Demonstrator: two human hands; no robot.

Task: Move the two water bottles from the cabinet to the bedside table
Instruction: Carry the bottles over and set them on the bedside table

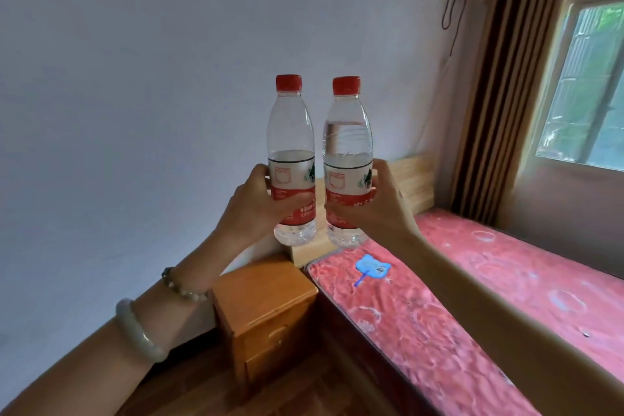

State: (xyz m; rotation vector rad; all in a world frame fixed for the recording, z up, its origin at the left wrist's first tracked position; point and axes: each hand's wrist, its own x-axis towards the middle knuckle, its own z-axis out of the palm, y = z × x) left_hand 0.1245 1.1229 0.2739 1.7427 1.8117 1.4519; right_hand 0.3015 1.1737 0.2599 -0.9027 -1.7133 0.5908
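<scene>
Head view.

Left bottle [292, 159]: clear plastic, red cap, red-and-white label with small green mountain mark; partial white lettering "NONGF…" legible, rest hidden by fingers. Water level just above label top, upper body empty. Held upright in mid-air, gripped round the label by left hand [256, 209], fingers closed about it.

Right bottle [347, 162]: same make, red cap, matching label, print too small to read. Water level higher, near the shoulder. Upright, just beside left bottle, gripped round the label by right hand [374, 209], fingers wrapped closed.

Bedside table [266, 307]: orange-brown wood, drawer fronts, below the bottles, against bed's head end.

Bed [439, 314]: pink patterned cover; blue cat-shaped fan [373, 269] near its head edge.

Left wrist: beaded bracelet [184, 287], pale bangle [140, 331].
</scene>
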